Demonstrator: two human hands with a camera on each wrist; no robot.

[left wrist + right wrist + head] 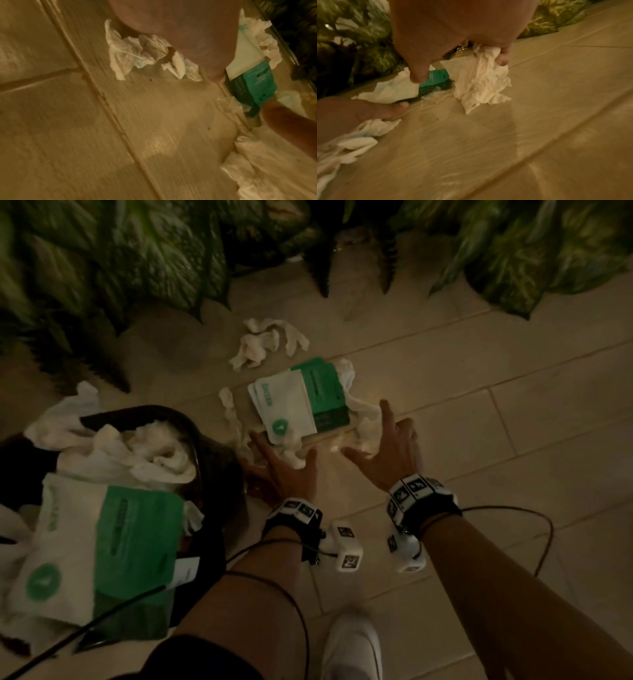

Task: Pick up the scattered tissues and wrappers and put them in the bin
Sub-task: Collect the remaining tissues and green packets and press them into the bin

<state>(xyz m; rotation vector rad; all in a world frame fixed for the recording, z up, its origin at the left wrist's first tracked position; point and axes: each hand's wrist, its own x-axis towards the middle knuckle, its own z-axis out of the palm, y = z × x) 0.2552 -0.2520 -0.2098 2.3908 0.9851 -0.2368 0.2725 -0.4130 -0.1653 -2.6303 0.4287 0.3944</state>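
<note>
Green-and-white wrappers (301,402) lie stacked on the tiled floor, ringed by crumpled white tissues. My left hand (281,465) spreads its straight fingers over a tissue (291,451) at the wrappers' near corner. My right hand (390,450) is at their right edge. In the right wrist view its fingers (503,59) curl round a crumpled tissue (481,81), with the wrappers (436,78) behind. The left wrist view shows the wrappers (252,83) and a tissue (133,54) beyond the palm. A black bin (191,433) at the left holds tissues and a wrapper.
More tissues (270,344) lie farther off, near leafy plants (137,261) that line the far side. A twisted tissue strip (229,412) lies between bin and wrappers. My white shoe (352,645) stands at the bottom, with cables beside the forearms.
</note>
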